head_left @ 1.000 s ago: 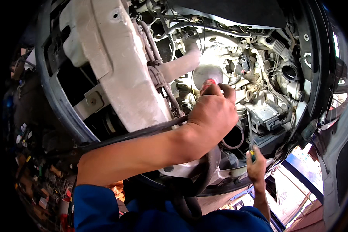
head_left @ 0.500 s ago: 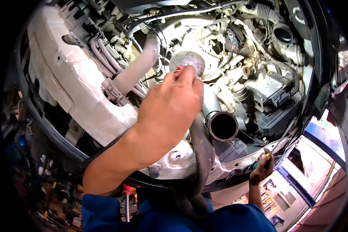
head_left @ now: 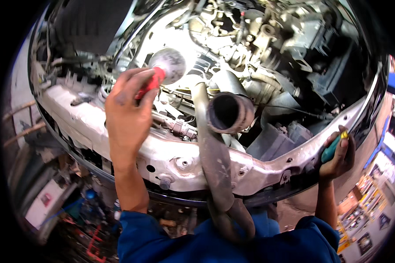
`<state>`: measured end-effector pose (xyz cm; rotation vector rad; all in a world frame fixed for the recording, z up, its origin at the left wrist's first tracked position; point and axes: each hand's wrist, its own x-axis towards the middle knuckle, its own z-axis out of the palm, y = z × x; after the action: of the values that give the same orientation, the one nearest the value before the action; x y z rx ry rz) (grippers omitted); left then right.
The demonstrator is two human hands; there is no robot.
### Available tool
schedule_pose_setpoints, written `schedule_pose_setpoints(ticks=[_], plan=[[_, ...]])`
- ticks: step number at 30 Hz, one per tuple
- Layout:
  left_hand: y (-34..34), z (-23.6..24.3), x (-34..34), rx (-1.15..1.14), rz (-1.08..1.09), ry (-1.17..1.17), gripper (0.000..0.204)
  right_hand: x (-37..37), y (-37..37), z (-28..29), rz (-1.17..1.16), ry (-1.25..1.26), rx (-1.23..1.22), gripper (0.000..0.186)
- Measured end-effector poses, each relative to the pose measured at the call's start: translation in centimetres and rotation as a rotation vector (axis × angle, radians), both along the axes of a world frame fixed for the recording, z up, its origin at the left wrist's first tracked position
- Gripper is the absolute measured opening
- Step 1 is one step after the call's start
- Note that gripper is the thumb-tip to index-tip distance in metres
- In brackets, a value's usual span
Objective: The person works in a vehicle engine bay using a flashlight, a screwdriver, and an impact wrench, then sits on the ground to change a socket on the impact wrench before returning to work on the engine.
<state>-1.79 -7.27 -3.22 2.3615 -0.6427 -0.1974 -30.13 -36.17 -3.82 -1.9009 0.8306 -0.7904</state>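
My left hand [head_left: 128, 111], at the left of centre, is closed on a red handle [head_left: 152, 82] that meets a round, mottled silver piece [head_left: 169, 65]; I cannot tell whether they are joined. An open dark pipe mouth [head_left: 224, 111] sits to its right, and a long grey rubber hose [head_left: 215, 166] hangs over the front panel beside my forearm. My right hand [head_left: 340, 155], at the right front edge, grips a green-and-yellow screwdriver [head_left: 331, 149] whose long thin shaft points up along the edge.
The open engine bay is packed with pipes, cables, a black box [head_left: 331, 76] at the right and a dark panel [head_left: 85, 24] at upper left. The pale front crossmember [head_left: 267, 171] curves across below. Clutter lies on the floor at lower left and beyond the car at right.
The view has turned, so the engine bay lies differently and the front edge runs across. In the picture, my left hand has moved left with the red handle, and my right hand rightward and up.
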Motion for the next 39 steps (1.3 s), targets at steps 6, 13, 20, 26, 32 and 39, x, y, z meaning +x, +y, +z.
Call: schedule_pose_setpoints(ticks=[6, 13, 20, 26, 32, 39], plan=[[-5.2, 2.6, 1.2, 0.014, -0.053, -0.109, 0.025, 0.5, 0.0, -0.1, 0.058, -0.119, 0.04, 0.027], [-12.8, 3.2, 3.7, 0.167, -0.446, -0.483, 0.022, 0.7, -0.3, -0.1, 0.053, -0.243, 0.094, 0.022], [-15.3, -0.5, 2.6, 0.387, -0.404, -0.527, 0.021, 0.6, -0.4, -0.3, -0.003, -0.244, 0.039, 0.019], [-13.4, -1.3, 3.9, 0.326, -0.37, -0.407, 0.021, 0.7, -0.2, -0.3, -0.014, -0.248, 0.03, 0.019], [-10.7, -0.2, -0.3, 0.556, -0.321, -0.411, 0.021, 0.5, -0.1, -0.5, -0.044, -0.204, 0.044, 0.018], [-7.7, -3.7, -0.9, 0.547, -0.331, -0.346, 0.014, -0.1, -0.3, -1.0, 0.027, -0.135, -0.037, 0.023]])
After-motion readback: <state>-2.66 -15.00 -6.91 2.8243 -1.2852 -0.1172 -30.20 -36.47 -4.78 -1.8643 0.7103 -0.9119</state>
